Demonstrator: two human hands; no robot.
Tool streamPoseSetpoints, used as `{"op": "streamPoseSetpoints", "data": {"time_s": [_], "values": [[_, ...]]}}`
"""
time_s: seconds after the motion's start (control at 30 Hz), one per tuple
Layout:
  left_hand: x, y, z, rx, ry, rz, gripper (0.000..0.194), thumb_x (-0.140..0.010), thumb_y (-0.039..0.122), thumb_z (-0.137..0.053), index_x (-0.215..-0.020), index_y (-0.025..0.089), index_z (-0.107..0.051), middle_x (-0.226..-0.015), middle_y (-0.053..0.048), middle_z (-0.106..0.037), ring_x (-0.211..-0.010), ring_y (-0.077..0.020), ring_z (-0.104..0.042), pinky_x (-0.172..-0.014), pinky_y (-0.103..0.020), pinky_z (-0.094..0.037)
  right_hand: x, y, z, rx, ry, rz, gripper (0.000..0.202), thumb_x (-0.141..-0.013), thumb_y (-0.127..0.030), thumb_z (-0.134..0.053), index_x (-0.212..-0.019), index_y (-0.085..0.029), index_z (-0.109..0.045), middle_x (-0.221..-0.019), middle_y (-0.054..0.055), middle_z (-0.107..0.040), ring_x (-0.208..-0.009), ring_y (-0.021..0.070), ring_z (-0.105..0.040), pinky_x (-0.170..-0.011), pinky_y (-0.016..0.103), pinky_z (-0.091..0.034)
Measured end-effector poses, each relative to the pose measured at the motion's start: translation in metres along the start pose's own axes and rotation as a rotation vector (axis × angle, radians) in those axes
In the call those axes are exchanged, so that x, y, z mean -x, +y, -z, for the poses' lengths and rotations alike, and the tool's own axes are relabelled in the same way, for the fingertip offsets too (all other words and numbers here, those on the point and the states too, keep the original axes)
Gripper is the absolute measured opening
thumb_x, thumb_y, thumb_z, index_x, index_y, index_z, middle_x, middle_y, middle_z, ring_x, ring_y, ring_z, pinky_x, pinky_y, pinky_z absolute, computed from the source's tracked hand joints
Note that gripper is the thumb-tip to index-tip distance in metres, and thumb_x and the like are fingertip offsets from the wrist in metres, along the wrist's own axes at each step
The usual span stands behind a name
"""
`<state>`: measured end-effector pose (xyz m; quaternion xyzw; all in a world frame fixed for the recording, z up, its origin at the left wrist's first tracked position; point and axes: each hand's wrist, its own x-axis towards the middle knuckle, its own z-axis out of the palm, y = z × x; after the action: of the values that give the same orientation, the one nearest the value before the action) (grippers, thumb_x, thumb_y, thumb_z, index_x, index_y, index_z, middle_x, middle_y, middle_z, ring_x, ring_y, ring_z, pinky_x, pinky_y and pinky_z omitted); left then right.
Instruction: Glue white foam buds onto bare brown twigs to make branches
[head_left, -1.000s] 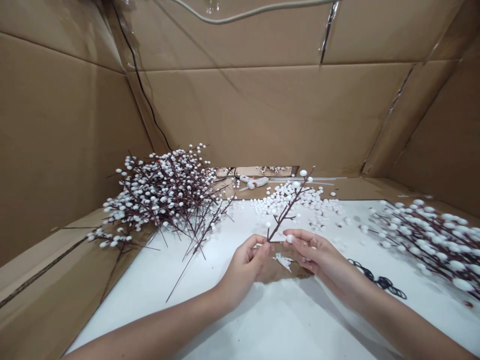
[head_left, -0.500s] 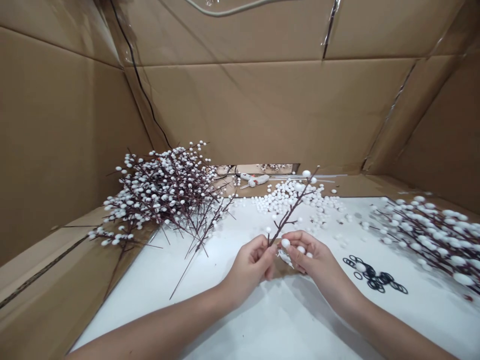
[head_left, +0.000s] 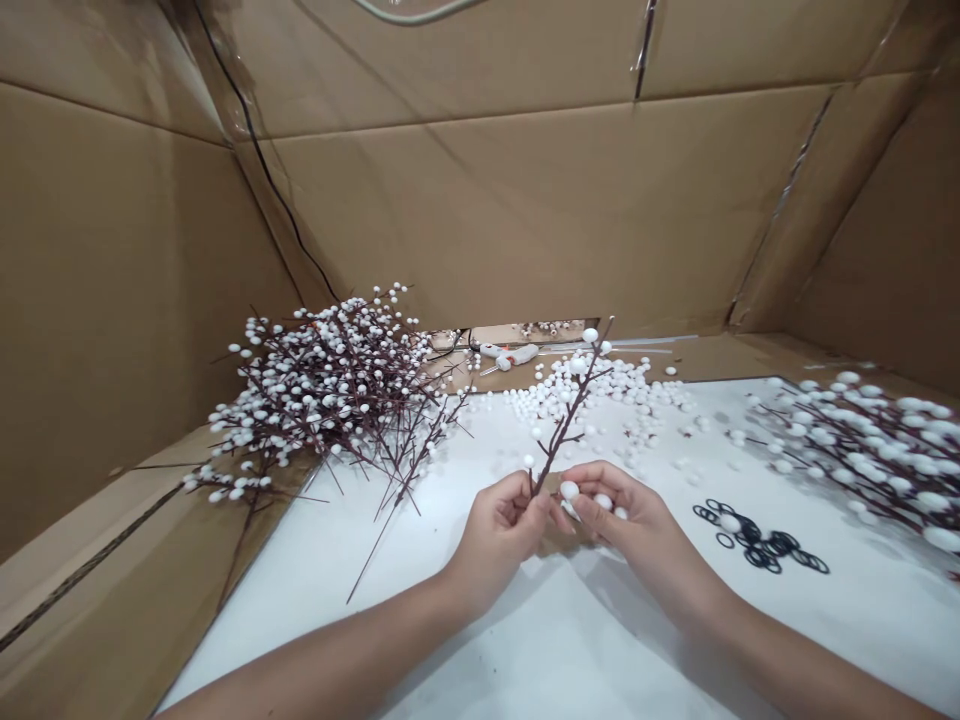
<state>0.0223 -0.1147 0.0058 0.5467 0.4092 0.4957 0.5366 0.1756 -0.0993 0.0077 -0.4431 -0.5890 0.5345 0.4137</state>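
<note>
Our left hand pinches the twig; our right hand grips one ball and cradles others, so a loosened finger could drop some.

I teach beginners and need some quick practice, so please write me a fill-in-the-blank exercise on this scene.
1. The left hand holds a dark brown branching twig, and the small round balls in the right hand are coloured ____.
2. The thin black rings lie on the person's ____ side of the white work surface.
3. The white glue gun lies beyond that surface, on brown ____.

Missing words: white; right; cardboard.
</note>
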Motion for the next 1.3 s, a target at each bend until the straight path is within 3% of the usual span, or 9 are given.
{"op": "streamPoseSetpoints", "data": {"time_s": [0.43,0.77,0.9,1.17,1.3], "values": [[-0.002,-0.002,0.001,-0.029,-0.031,-0.024,0.037,-0.078,0.045,-0.054,-0.059,0.018,-0.038,-0.061,0.001,-0.060,-0.038,-0.0025,-0.028,-0.038,-0.019,-0.022,0.000,0.003,-0.001,-0.050,-0.015,0.008,0.034,-0.072,-0.049,-0.062,-0.088,-0.020,-0.060,-0.063,-0.002,-0.054,-0.054,0.0113,-0.043,-0.050,0.023,-0.032],[0.002,0.000,0.003,-0.068,-0.059,-0.025,0.037,-0.077,0.048,-0.053,-0.060,0.017,-0.044,-0.056,0.001,-0.057,-0.038,-0.0035,-0.030,-0.039,-0.019,-0.022,0.003,0.006,-0.002,-0.066,-0.012,0.076,0.034,-0.071,-0.050,-0.062,-0.085,-0.019,-0.065,-0.081,0.005,-0.063,-0.072,0.0186,-0.055,-0.065,0.030,-0.044],[0.003,0.002,0.002,-0.061,-0.045,-0.008,0.040,-0.075,0.050,-0.054,-0.056,0.018,-0.039,-0.052,0.002,-0.056,-0.038,-0.0040,-0.031,-0.039,-0.020,-0.022,0.005,0.009,-0.004,-0.105,-0.028,0.099,0.028,-0.073,-0.046,-0.062,-0.082,-0.020,-0.064,-0.092,0.006,-0.061,-0.079,0.0193,-0.056,-0.069,0.031,-0.045],[0.006,0.003,0.001,-0.067,-0.072,-0.003,0.040,-0.075,0.051,-0.054,-0.056,0.017,-0.044,-0.048,0.003,-0.049,-0.037,-0.0044,-0.032,-0.039,-0.020,-0.022,0.007,0.006,-0.008,-0.147,-0.074,0.162,0.025,-0.077,-0.044,-0.059,-0.075,-0.019,-0.061,-0.077,0.004,-0.060,-0.073,0.0194,-0.056,-0.067,0.032,-0.044],[0.006,0.003,0.001,-0.049,-0.103,-0.016,0.038,-0.076,0.050,-0.054,-0.058,0.017,-0.046,-0.046,0.003,-0.048,-0.036,-0.0041,-0.032,-0.038,-0.020,-0.022,0.009,0.005,-0.008,-0.091,-0.029,0.172,0.027,-0.074,-0.046,-0.060,-0.074,-0.019,-0.061,-0.076,0.004,-0.059,-0.073,0.0203,-0.055,-0.066,0.033,-0.042]]}}
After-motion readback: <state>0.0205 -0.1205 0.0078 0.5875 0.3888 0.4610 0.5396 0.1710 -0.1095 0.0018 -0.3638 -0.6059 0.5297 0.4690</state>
